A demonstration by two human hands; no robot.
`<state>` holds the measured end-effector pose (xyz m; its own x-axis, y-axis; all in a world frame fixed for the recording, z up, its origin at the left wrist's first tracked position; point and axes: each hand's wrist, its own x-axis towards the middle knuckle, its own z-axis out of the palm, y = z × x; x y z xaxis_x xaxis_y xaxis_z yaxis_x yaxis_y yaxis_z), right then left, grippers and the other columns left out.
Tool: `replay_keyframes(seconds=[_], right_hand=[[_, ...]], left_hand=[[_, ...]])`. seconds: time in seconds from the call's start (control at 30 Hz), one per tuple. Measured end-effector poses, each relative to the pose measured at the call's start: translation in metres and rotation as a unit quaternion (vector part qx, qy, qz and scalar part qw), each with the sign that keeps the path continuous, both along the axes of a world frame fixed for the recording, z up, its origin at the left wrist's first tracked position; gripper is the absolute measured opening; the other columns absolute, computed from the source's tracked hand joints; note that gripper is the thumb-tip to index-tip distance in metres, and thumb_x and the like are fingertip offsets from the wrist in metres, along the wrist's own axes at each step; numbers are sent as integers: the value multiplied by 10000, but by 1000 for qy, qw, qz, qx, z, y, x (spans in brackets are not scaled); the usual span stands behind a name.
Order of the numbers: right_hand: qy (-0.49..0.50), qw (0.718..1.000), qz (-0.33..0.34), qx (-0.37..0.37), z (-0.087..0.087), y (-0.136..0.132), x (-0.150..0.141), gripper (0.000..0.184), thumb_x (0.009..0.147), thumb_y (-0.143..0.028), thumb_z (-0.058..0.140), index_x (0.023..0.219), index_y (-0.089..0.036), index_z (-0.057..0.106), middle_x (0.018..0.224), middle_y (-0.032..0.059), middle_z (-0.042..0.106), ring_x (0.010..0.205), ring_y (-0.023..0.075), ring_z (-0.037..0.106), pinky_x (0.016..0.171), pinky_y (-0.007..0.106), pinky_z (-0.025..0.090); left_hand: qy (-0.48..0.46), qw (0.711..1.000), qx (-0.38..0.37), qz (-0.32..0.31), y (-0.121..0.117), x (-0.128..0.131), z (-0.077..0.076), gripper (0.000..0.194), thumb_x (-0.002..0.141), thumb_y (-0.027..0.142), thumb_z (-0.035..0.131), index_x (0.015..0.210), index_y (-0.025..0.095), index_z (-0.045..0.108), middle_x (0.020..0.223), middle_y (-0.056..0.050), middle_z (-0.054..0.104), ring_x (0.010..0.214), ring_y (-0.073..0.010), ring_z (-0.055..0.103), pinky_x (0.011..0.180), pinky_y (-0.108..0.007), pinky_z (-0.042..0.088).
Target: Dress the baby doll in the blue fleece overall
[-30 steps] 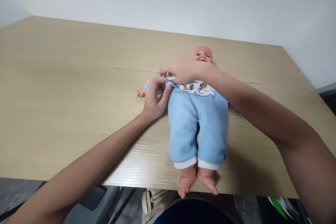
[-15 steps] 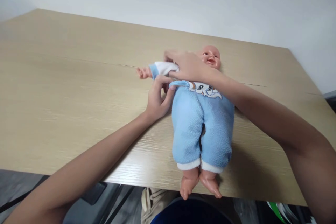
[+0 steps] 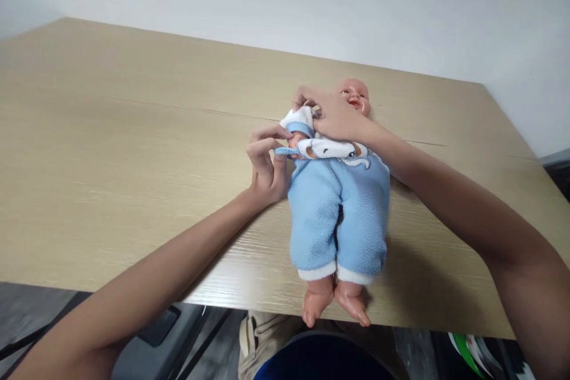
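A baby doll (image 3: 357, 94) lies on its back, feet towards me, in blue fleece overalls (image 3: 312, 214) with a white animal face on the bib. My left hand (image 3: 266, 166) pinches the blue strap (image 3: 284, 151) at the bib's left end, its upper fingers by the doll's small hand (image 3: 295, 139). Across the doll's chest reaches my right hand (image 3: 336, 114), gripping the white, blue-cuffed sleeve (image 3: 299, 116) around the doll's arm. The doll's hand points down behind the bib's top edge. My right hand hides most of the chest and part of the face.
The wooden table (image 3: 155, 148) has a thin seam across it and meets a pale wall (image 3: 285, 6) at the back. Below the front edge are a grey chair (image 3: 173, 338) and a green and white object (image 3: 467, 350).
The doll's sleeved arm, stretched out to the left before, is now bent in and down to the bib. My left hand has drawn the strap out leftward. My right hand still grips the sleeve.
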<state>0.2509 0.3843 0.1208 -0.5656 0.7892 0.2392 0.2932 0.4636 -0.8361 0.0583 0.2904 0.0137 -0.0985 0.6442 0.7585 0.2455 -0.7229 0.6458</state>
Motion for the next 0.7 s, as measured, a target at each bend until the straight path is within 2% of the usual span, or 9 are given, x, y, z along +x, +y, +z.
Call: replay_keyframes(seconds=[0.1, 0.2, 0.3, 0.37, 0.43, 0.5, 0.6, 0.7], right_hand=[[-5, 1000, 12, 15, 0, -7, 1, 208, 790, -141, 822, 923, -294, 774, 1101, 28, 841, 1102, 298, 748, 1096, 468, 572], [2, 1000, -11, 21, -1, -17, 11, 152, 873, -291, 846, 1015, -270, 795, 1131, 41, 845, 1046, 266, 736, 1021, 414, 578], [-10, 999, -46, 27, -2, -30, 26, 225, 973, -464, 839, 1020, -247, 799, 1010, 31, 825, 903, 225, 692, 876, 346, 548], [-35, 998, -38, 20, -4, -39, 36, 286, 1006, -514, 826, 943, -237, 795, 869, 11, 782, 809, 208, 644, 789, 321, 496], [-45, 999, -23, 12, -8, -45, 43, 284, 960, -488, 889, 888, -235, 783, 793, -14, 738, 766, 197, 601, 744, 310, 448], [-10, 999, -41, 2, -14, -46, 46, 274, 862, -410, 978, 877, -239, 764, 790, -36, 713, 769, 189, 577, 733, 300, 428], [87, 991, -73, -75, -27, -41, 47, 300, 803, -307, 1008, 873, -240, 723, 779, -50, 689, 758, 177, 581, 719, 289, 449], [177, 963, -68, -192, -38, -33, 48, 304, 809, -289, 990, 894, -236, 703, 789, -39, 732, 740, 170, 651, 695, 274, 501]], left_hand=[[-60, 996, -67, 1, -3, 7, 9, 509, 1119, 798, 564, 1134, 296, 485, 1238, -100, 606, 1181, -304, 654, 1068, -525, 566], [-96, 988, -120, -1, -2, 10, 12, 551, 1092, 829, 611, 1151, 291, 514, 1293, -92, 594, 1234, -280, 622, 1090, -452, 551], [-148, 975, -165, -29, 5, 10, 5, 546, 1062, 813, 696, 1136, 293, 542, 1210, -49, 608, 1173, -236, 631, 1107, -391, 529], [-207, 954, -208, -62, 12, 9, -2, 544, 1034, 793, 755, 1117, 305, 531, 1083, -16, 599, 1012, -208, 642, 973, -354, 560], [-250, 929, -255, -94, 20, 7, -9, 574, 990, 786, 814, 1103, 314, 507, 986, 11, 580, 887, -193, 631, 828, -328, 558], [-266, 909, -298, -117, 28, 5, -14, 603, 957, 777, 856, 1090, 312, 495, 952, 23, 588, 867, -191, 639, 789, -323, 555], [-267, 890, -340, -146, 38, 0, -17, 651, 896, 767, 923, 1054, 297, 503, 939, 26, 617, 882, -190, 651, 799, -328, 567], [-257, 887, -347, -163, 46, -4, -18, 671, 832, 734, 989, 1035, 286, 532, 941, 26, 635, 885, -179, 655, 770, -313, 559]])
